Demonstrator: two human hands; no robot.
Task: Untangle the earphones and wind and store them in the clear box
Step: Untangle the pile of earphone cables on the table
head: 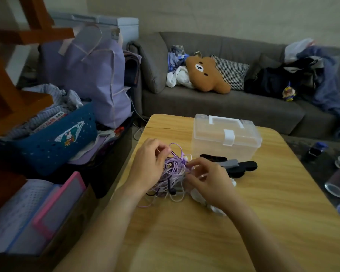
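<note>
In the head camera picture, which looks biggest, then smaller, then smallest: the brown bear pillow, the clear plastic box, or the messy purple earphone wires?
1. Clear plastic box with white latch, biggest.
2. Brown bear-shaped plush pillow, a bit smaller, but it lies farther away on the sofa, so it may really be as big.
3. Tangle of purple and white earphone wires, smallest, held by the left hand and the right hand.

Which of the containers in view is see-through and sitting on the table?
The clear box with the white latch; the blue basket is opaque and off the wooden table.
</note>
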